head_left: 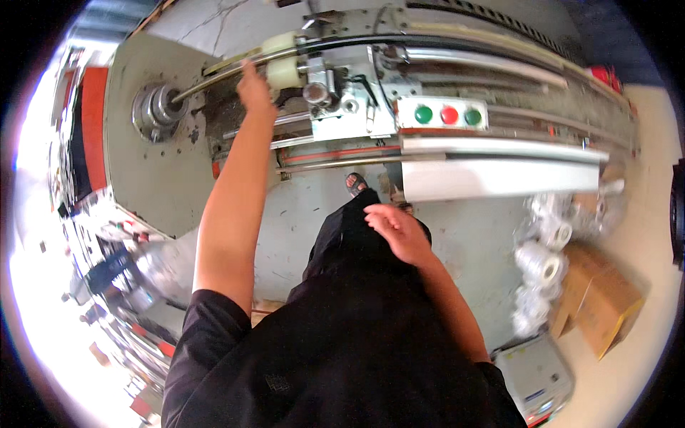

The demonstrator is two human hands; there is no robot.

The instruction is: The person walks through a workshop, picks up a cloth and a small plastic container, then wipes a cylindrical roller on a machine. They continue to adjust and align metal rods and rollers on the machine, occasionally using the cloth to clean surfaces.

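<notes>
My left arm reaches forward to a long metal shaft [207,83] that runs out of a round chuck [156,112] on the machine's grey housing. My left hand [255,91] is closed with its fingers at the shaft, though blur softens their edges. Just right of it, a cream-coloured cylinder [283,72] sits beside the shaft, next to a carriage with a metal knob [317,94]. My right hand [401,234] hangs in front of my black clothing, empty, its fingers stretched out and slightly bent.
A white panel with green and red buttons [442,114] is mounted on the carriage. Below it, a white sheet [499,178] hangs along the machine's front rail. To the right are plastic-wrapped rolls [539,264], a cardboard box [599,299] and a grey case [534,374].
</notes>
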